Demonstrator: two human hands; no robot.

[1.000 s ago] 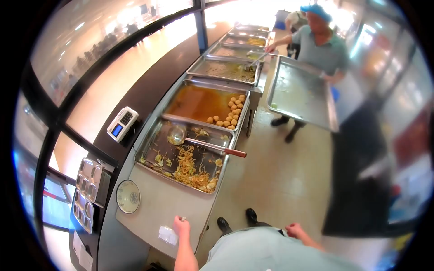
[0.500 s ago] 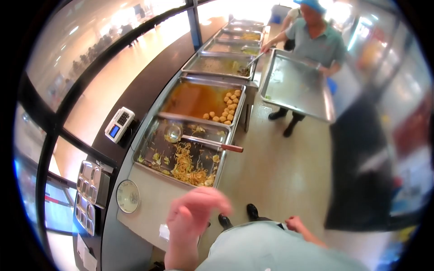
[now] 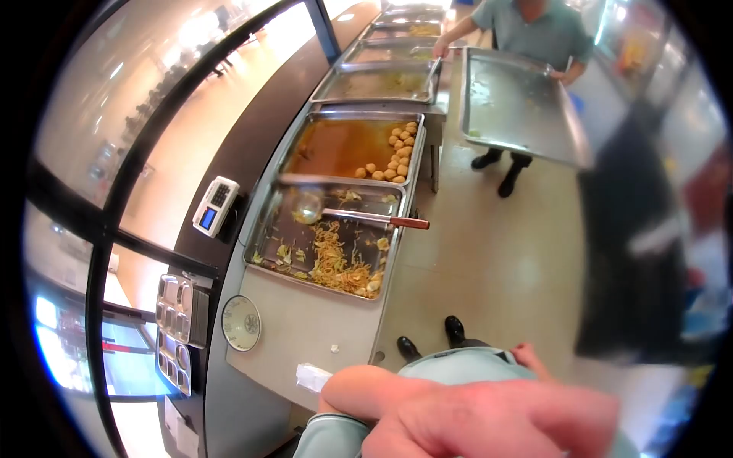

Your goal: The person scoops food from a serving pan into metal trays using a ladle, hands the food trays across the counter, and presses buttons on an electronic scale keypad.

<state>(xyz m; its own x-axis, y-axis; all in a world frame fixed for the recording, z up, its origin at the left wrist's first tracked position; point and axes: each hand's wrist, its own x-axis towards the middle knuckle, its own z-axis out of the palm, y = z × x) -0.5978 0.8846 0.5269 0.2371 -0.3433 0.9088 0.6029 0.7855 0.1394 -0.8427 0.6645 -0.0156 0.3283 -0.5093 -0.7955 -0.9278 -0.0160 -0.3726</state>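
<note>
My left hand (image 3: 489, 412) is raised close to the camera at the bottom, back of the hand showing, forearm crossing in front of my pale green shirt. Its fingers are out of clear view, and nothing held can be seen. Low at my right side, my right hand (image 3: 527, 355) is only partly visible; its fingers are hidden. Ahead of me a metal tray (image 3: 263, 263) holds leftover fried noodles (image 3: 336, 259) and cabbage bits. Across that tray lies a ladle (image 3: 359, 217), its wooden handle sticking out over the right rim. Neither hand touches these.
Beyond is a tray of brown sauce (image 3: 336, 149) with round balls (image 3: 397, 160). A co-worker (image 3: 531, 38) holds a large metal tray (image 3: 515, 103) and a utensil. A bowl (image 3: 242, 324), paper (image 3: 311, 377), card reader (image 3: 216, 206) and compartment trays (image 3: 175, 309) are at left.
My left hand has moved right and nearer the camera, across my body. The view has shifted, so the counter sits higher and farther right. The co-worker's utensil has lifted from the far tray.
</note>
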